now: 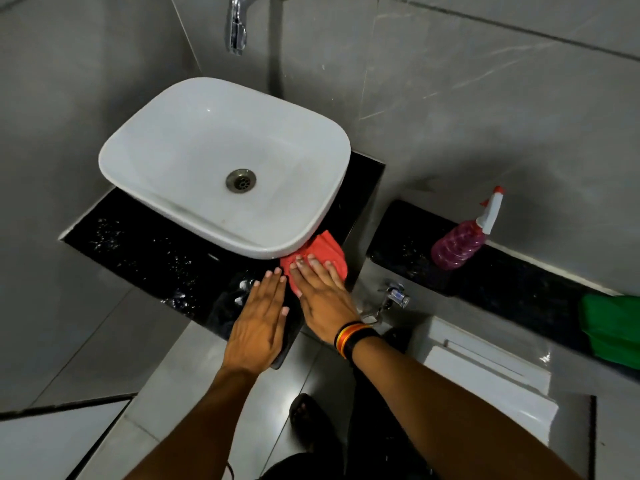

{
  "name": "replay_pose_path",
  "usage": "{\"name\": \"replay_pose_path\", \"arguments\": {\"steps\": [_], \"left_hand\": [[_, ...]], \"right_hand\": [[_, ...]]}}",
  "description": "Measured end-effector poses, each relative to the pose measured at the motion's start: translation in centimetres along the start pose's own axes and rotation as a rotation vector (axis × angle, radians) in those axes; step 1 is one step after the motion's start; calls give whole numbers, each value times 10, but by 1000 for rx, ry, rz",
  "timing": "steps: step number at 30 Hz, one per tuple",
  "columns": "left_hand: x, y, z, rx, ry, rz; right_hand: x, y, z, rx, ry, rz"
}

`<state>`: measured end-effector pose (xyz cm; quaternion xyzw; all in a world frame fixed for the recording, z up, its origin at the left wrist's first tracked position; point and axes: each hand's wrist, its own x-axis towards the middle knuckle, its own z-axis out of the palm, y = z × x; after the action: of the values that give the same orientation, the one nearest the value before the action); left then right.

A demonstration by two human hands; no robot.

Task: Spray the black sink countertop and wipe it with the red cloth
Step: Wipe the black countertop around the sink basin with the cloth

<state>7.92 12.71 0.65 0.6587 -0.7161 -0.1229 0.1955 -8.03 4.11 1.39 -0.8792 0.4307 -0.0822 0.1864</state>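
The black countertop (145, 251) carries a white basin (221, 161) and shows wet droplets on its front strip. A red cloth (323, 252) lies on the counter's right front corner, partly tucked under the basin's rim. My right hand (320, 299) presses flat on the cloth, fingers spread. My left hand (259, 323) rests flat on the bare counter just left of it, touching no cloth. The spray bottle (464, 237), pink with a white and red trigger head, stands on a lower black ledge (519, 275) to the right, away from both hands.
A chrome tap (237, 26) juts from the grey tiled wall above the basin. A small chrome valve (394, 297) sits below the ledge. A green cloth (613, 327) lies at the ledge's right end. A white toilet cistern (485, 372) stands below right.
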Motion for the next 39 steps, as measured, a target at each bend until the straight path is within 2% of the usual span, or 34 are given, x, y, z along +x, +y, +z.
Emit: {"name": "replay_pose_path", "arguments": {"steps": [8, 10, 13, 16, 19, 23, 26, 28, 31, 33, 36, 39], "left_hand": [[-33, -16, -23, 42, 21, -22], [-39, -22, -28, 69, 18, -25], [-44, -30, -34, 82, 29, -56], [-51, -37, -35, 87, 23, -95], [-55, -44, -37, 91, 21, -127], [-60, -54, -44, 123, 3, -132], [-60, -62, -55, 158, -15, -120], [-58, -67, -64, 170, -17, -123], [-49, -72, -76, 192, -30, -101], [-40, -71, -79, 194, -54, -59], [-17, -57, -67, 180, -134, 72], [3, -37, -44, 132, -226, 170]], "right_hand": [[-25, -82, 19, 27, -90, 48], [-17, -68, 7, -35, -91, -37], [-10, -24, -8, -211, -112, -297], [-10, -4, 1, -236, -175, -334], [-10, -37, 29, -165, -87, -132], [-9, -107, 53, -29, 81, 299], [6, -147, 57, 131, 107, 543], [20, -165, 55, 271, 126, 637], [31, -171, 53, 470, 176, 678], [22, -164, 49, 591, 315, 653], [1, -140, 49, 540, 512, 627], [-8, -117, 56, 456, 445, 597]]}}
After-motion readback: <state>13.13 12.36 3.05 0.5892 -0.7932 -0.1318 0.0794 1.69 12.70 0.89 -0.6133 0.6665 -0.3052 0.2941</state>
